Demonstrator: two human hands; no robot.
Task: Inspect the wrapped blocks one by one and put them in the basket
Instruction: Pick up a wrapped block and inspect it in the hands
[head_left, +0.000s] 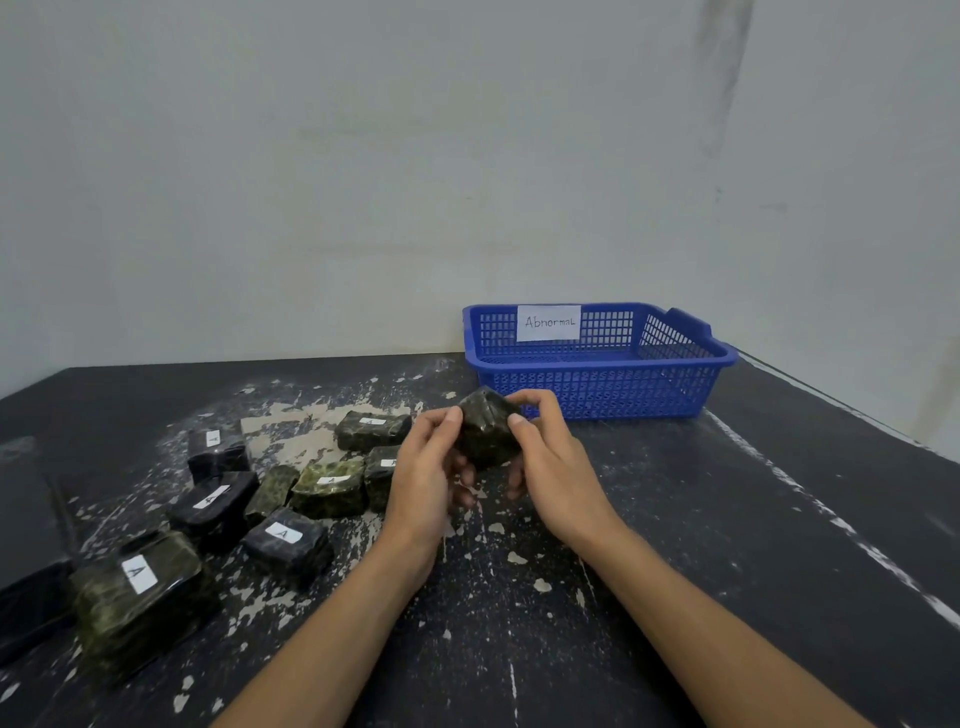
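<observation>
A dark green wrapped block (485, 428) is held above the table between both hands. My left hand (423, 480) grips its left side with thumb on top. My right hand (553, 467) grips its right side, fingers curled round the far edge. Behind them stands the blue basket (675, 384) with a paper label reading "Abnormal"; I see nothing inside it. Several other wrapped blocks with white "A" labels lie to the left, among them a green one (330, 488), a black one (285, 543) and a large green one (137, 597).
The black table (727, 545) has worn, flaking paint. Its right edge runs diagonally past the basket. A pale wall stands close behind the basket. A dark object (26, 608) lies at the far left edge.
</observation>
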